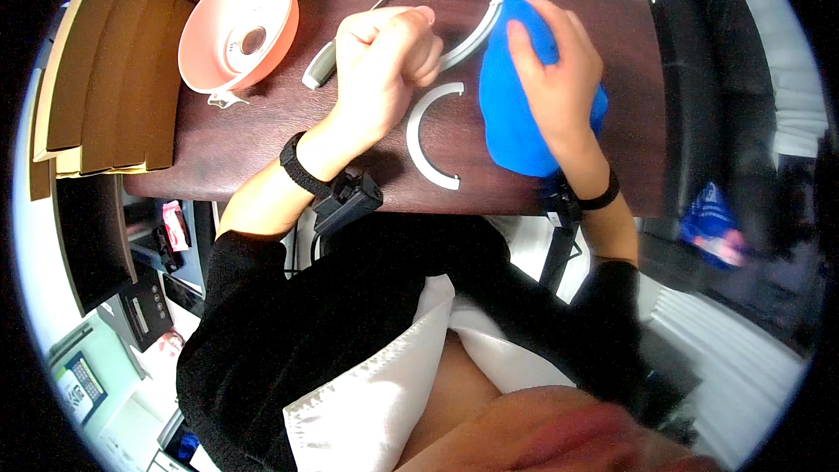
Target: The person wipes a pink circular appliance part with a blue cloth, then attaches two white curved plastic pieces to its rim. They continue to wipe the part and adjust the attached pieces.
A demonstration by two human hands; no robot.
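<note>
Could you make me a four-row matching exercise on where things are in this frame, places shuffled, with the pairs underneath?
Things
1. Pink, round, bowl-shaped piece
2. Soft blue cloth
3. Screwdriver with grey handle and thin metal shaft
4. White, flat, C-shaped strip

Places
A. Partly hidden behind the left hand
B. Lying on the dark reddish-brown table, between the two forearms
C. Just right of the folded brown cardboard
D. Gripped by the right hand

Pairs: 1-C, 2-D, 3-A, 4-B
</note>
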